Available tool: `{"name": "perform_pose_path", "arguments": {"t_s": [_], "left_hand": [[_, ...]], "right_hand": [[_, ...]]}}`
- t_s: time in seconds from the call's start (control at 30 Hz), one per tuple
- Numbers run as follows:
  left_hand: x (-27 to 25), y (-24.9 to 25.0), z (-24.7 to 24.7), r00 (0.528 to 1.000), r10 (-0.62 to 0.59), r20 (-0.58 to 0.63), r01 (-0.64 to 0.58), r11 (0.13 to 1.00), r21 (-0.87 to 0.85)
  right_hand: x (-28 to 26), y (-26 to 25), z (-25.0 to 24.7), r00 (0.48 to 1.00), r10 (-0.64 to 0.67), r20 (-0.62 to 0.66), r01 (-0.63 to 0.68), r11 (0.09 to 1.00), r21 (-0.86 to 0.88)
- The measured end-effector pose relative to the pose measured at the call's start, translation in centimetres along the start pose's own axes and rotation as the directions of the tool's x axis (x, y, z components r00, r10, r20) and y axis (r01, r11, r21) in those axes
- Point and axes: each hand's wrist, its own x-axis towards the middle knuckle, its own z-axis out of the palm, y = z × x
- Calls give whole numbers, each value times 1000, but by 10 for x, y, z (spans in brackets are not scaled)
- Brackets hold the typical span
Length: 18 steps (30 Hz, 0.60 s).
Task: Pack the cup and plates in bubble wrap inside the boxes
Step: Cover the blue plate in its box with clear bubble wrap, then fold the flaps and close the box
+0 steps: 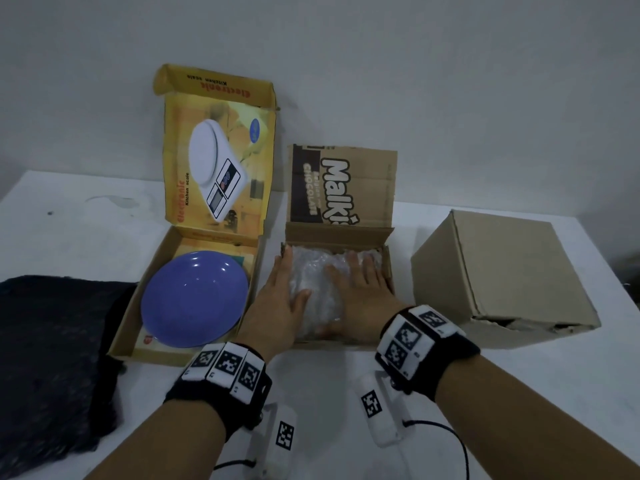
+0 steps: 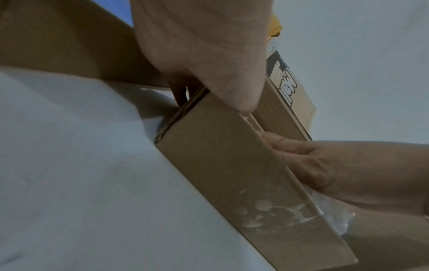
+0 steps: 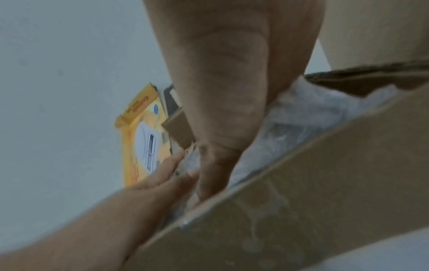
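A bubble-wrapped bundle (image 1: 317, 289) fills the open brown chocolate box (image 1: 339, 233) in the middle of the table. What it wraps is hidden. My left hand (image 1: 280, 296) lies with straight fingers along the box's left inner wall, thumb on the wrap. My right hand (image 1: 360, 285) presses flat on top of the bundle. In the left wrist view, my left hand (image 2: 202, 55) dips behind the box front wall (image 2: 232, 174). The right wrist view shows my right hand (image 3: 227, 91) on the bubble wrap (image 3: 301, 119). A purple plate (image 1: 194, 299) lies unwrapped in the yellow kitchen-scale box (image 1: 156, 271).
A closed plain cardboard box (image 1: 498, 278) stands at the right of the white table (image 1: 69, 237). A dark cloth (image 1: 52, 358) lies at the left edge. The yellow box's lid (image 1: 218, 143) and the chocolate box's flap (image 1: 343, 185) stand up against the wall.
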Motion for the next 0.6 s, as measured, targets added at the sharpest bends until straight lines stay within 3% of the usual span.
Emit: {"name": "perform_pose_path", "arguments": {"t_s": [0.07,0.1,0.13,0.17,0.2,0.23,0.27,0.3,0.37,0.4,0.43,0.53,0.6], "left_hand": [[1,-1,0,1000,-10,5,10,1000,2],[1,-1,0,1000,-17,13,17,1000,1],[1,-2,0,1000,-17,20,17,1000,-3],[2,-2,-1,1000,-14,25,15,1000,-9],[2,-2,-1,999,-11,30,12,1000,-15],[1,-2,-1,999,-10,36,11,1000,-18],[1,-2,-2,999,-10,40,11,1000,-20],[0,-2,-3,999,-19,49,20,1000,-21],[-1,3,-5,997,-45,59,47,999,-21],[-2,7,-6,996,-57,64,59,998,-27],[-3,11,-8,995,-69,70,72,996,-51],[-11,23,-15,989,-124,84,141,959,-245],[-16,34,-20,979,-187,75,202,897,-394]], "right_hand": [[-3,5,-7,999,-21,-24,23,998,60],[-5,7,-10,996,-25,-90,34,994,102],[-8,9,-13,969,-10,-246,52,985,166],[-10,11,-17,881,38,-472,83,969,233],[-12,13,-21,732,122,-671,108,950,291],[-13,14,-26,583,218,-783,120,930,349],[-12,17,-31,487,315,-815,139,893,428],[-10,21,-35,484,412,-772,169,821,545],[-4,27,-43,678,523,-516,195,550,812],[-2,30,-45,751,519,-408,182,432,883],[1,32,-46,784,512,-351,177,359,917],[-6,34,-43,787,537,-303,234,193,953],[-18,33,-36,784,546,-296,225,194,955]]}}
